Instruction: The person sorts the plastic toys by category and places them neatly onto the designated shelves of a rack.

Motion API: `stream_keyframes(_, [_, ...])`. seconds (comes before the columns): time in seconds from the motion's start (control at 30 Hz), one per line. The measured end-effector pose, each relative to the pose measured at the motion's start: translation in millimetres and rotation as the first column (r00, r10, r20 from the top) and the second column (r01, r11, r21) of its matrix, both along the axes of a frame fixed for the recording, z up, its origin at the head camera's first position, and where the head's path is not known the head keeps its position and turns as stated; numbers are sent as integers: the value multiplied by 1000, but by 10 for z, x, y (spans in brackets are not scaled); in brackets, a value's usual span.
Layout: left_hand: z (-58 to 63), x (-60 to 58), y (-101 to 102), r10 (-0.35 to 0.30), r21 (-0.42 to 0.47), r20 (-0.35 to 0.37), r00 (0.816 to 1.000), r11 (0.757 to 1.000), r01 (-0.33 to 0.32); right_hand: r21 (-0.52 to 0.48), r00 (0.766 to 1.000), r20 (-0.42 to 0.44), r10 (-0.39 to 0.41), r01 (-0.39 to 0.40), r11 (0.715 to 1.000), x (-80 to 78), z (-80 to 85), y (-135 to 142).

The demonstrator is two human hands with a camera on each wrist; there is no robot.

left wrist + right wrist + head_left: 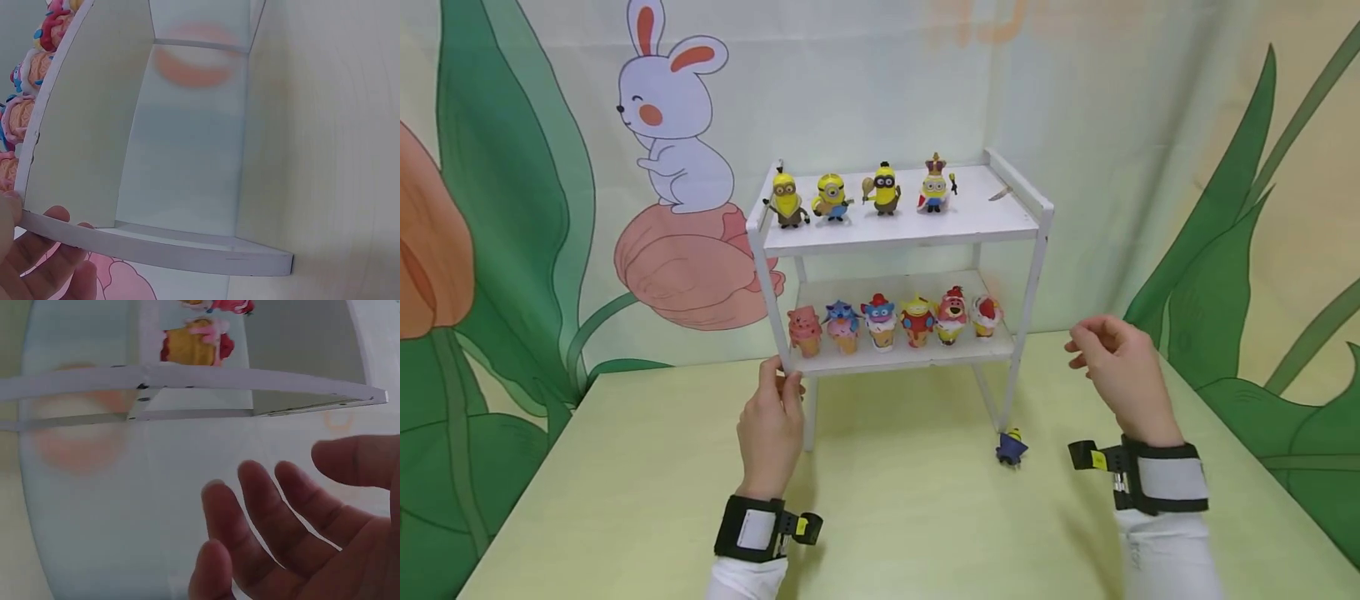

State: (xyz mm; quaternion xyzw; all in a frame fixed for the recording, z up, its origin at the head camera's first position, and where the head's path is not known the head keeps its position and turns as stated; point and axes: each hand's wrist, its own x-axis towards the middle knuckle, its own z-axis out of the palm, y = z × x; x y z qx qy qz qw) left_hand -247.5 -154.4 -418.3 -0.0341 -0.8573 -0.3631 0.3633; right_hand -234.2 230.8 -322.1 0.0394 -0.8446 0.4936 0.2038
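A small white two-tier shelf [898, 242] stands on the table. My left hand [772, 429] grips its left front leg at the level of the lower board; in the left wrist view the fingers [39, 275] curl behind the white leg [156, 252]. To the right of the shelf my right hand [1123, 375] hovers apart from it, fingers loosely bent, holding nothing. In the right wrist view its fingers [275, 519] are spread below the shelf's side frame [187, 377]. A small figurine in dark blue [1012, 450] is on the table by the right front leg.
Several yellow minion figurines [885, 190] stand in a row on the upper board, with a small brownish sliver [1001, 193] at its right. Several ice-cream-cone figurines [881, 323] line the lower board. A printed cloth with a rabbit [688, 125] hangs behind the pale yellow table [640, 467].
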Motion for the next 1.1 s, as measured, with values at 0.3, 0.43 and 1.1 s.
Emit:
stream_keyframes(0.3, [-2, -5, -19, 9, -8, 20, 1000, 1000, -9, 216, 985, 157, 72, -105, 971, -296, -390, -21])
stream_keyframes(0.43, [-8, -6, -23, 19, -10, 24, 1000, 1000, -18, 307, 955, 266, 128, -210, 928, -421, -557, -3])
stream_keyframes(1.1, [-3, -13, 0, -2, -4, 7, 1000, 1000, 2, 429, 851, 502, 152, -398, 811, -551, -923, -153])
